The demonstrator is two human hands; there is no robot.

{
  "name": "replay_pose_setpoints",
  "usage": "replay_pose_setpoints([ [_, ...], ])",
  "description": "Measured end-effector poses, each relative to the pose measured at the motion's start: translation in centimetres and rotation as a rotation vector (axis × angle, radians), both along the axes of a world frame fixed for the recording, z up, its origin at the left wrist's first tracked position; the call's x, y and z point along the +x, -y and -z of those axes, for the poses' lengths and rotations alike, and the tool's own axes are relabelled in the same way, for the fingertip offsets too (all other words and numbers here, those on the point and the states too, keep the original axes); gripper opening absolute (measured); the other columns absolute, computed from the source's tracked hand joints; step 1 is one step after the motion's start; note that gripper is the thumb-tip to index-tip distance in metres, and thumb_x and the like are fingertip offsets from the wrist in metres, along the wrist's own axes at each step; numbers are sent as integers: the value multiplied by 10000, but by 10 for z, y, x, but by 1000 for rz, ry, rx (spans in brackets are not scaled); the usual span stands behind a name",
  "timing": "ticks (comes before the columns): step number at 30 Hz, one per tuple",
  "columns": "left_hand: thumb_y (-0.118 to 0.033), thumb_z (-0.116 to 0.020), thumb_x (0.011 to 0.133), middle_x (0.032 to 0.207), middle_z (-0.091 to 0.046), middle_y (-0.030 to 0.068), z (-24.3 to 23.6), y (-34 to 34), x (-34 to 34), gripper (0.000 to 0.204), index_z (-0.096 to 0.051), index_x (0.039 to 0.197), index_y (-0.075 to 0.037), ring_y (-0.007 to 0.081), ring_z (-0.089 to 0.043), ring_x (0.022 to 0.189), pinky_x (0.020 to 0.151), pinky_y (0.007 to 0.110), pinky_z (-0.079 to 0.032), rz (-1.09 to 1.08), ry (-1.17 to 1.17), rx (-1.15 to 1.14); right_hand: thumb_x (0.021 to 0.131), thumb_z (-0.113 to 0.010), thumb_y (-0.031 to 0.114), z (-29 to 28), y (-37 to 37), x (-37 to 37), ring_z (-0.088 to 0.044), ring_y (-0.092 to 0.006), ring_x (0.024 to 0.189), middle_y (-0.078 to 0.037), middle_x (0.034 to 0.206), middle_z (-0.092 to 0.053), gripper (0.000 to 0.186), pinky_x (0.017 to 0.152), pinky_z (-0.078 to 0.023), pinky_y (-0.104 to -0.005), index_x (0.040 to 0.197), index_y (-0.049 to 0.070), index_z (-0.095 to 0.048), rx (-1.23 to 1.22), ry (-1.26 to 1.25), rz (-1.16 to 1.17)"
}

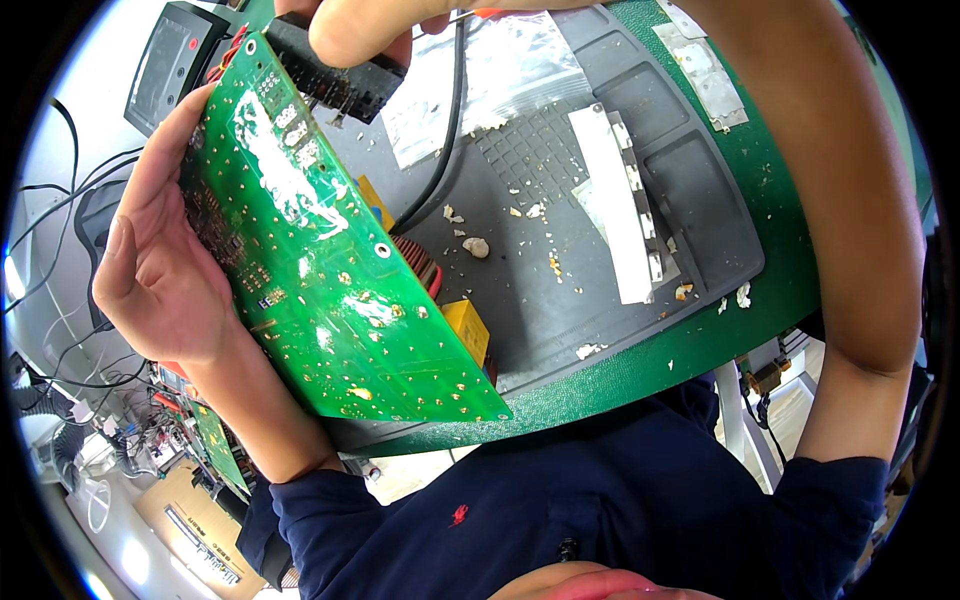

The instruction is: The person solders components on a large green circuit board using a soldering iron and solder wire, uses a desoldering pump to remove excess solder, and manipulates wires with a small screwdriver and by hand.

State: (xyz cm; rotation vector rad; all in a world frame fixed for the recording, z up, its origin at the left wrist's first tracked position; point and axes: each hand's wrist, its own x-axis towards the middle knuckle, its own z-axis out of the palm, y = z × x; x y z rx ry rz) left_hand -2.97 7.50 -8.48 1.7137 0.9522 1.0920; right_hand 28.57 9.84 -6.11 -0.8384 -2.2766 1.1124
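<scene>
Up close, the left hand [160, 270] gripped the green board [320, 260], tilted so its shiny back showed. The right hand [360, 25] pinched the black part [335, 75] at its top edge.

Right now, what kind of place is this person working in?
Probably an electronics repair bench: the left hand holds a green circuit board over a grey work mat, with a black cable nearby.

Left hand [160, 250] holds green circuit board [320, 270] above grey mat [600, 290].
</scene>
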Motion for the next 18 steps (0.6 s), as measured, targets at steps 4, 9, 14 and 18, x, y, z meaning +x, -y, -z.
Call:
replay_pose_setpoints([
  [4,-418,-248,961,1463,-517,333,0,0,-1,805,-453,1412,217,389,-473,1411,1234,438,-283,13,9,4,843,-673,300,-9,9,-4,-680,-265,833,-169,898,-744,433,786,-538,-362,1075,-58,-749,-11,120,166],
  [9,-415,-242,964,1467,-514,331,-1,2,1,804,-449,1414,218,387,-467,1418,1238,434,-278,-15,-36,19,841,-666,291,-14,13,-14,-664,-266,792,-168,842,-724,417,757,-530,-371,1053,-59,-747,-57,187,240],
  [14,-413,-239,967,1469,-509,335,0,2,2,803,-443,1416,221,391,-461,1423,1241,435,-273,-12,-2,3,840,-660,283,-14,7,-15,-647,-266,750,-166,788,-704,402,726,-521,-380,1031,-60,-746,-72,203,199],
  [18,-414,-236,969,1468,-507,339,1,0,0,804,-441,1417,221,394,-459,1424,1242,438,-271,-9,-27,24,839,-654,277,-13,3,-15,-634,-266,717,-165,745,-689,390,702,-514,-386,1013,-60,-745,-93,221,176],
])
